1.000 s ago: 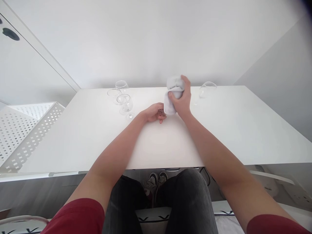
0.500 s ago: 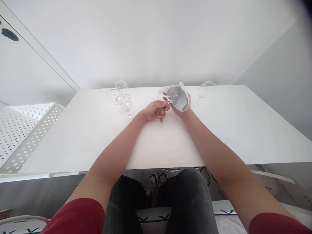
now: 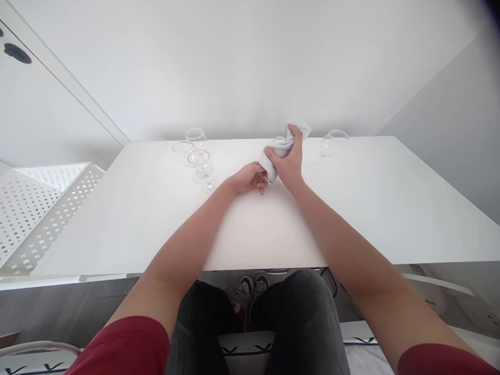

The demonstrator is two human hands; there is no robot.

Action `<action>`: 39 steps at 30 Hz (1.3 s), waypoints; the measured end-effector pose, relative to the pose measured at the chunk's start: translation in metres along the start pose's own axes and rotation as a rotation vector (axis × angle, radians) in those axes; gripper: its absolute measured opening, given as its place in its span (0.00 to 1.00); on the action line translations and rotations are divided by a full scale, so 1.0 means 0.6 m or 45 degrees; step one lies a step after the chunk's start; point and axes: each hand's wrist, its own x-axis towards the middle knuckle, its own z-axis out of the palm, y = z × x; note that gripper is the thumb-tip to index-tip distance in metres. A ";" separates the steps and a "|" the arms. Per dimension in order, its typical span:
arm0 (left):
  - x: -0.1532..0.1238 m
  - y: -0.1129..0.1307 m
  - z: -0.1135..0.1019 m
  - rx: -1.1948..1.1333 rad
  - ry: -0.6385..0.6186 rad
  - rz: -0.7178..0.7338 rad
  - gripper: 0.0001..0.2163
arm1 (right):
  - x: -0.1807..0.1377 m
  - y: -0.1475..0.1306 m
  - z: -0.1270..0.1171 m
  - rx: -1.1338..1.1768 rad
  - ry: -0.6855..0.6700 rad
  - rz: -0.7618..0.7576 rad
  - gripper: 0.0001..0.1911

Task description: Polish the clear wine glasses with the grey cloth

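Observation:
My left hand rests on the white table with its fingers closed round the stem of a clear glass. My right hand is wrapped round a pale grey cloth that covers the bowl of that glass, so the bowl is hidden. The two hands touch at the middle of the table's far half.
Three clear stemmed glasses stand together at the far left of the table. Another glass lies on its side at the far right. A perforated white rack sits to the left. My knees are under the near table edge.
Half a second ago my right hand was turned palm-up with the glass bowl showing in the cloth. It has rolled back over, and the cloth now covers the bowl again. My left hand stayed put.

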 end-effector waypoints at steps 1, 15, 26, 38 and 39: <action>-0.001 0.001 0.001 0.022 -0.009 -0.014 0.05 | 0.000 -0.001 -0.002 -0.054 0.001 -0.037 0.34; -0.017 0.019 0.007 0.238 -0.239 -0.077 0.20 | 0.033 0.003 -0.039 0.577 -0.324 0.666 0.25; -0.022 0.024 0.010 0.032 -0.180 0.106 0.18 | 0.027 0.006 -0.026 0.764 -0.610 0.676 0.35; 0.020 -0.018 0.001 0.040 0.109 0.292 0.04 | -0.003 0.011 0.015 0.329 -0.075 0.347 0.27; 0.021 -0.020 0.001 0.053 0.108 0.291 0.04 | -0.003 0.012 0.014 0.251 -0.023 0.246 0.29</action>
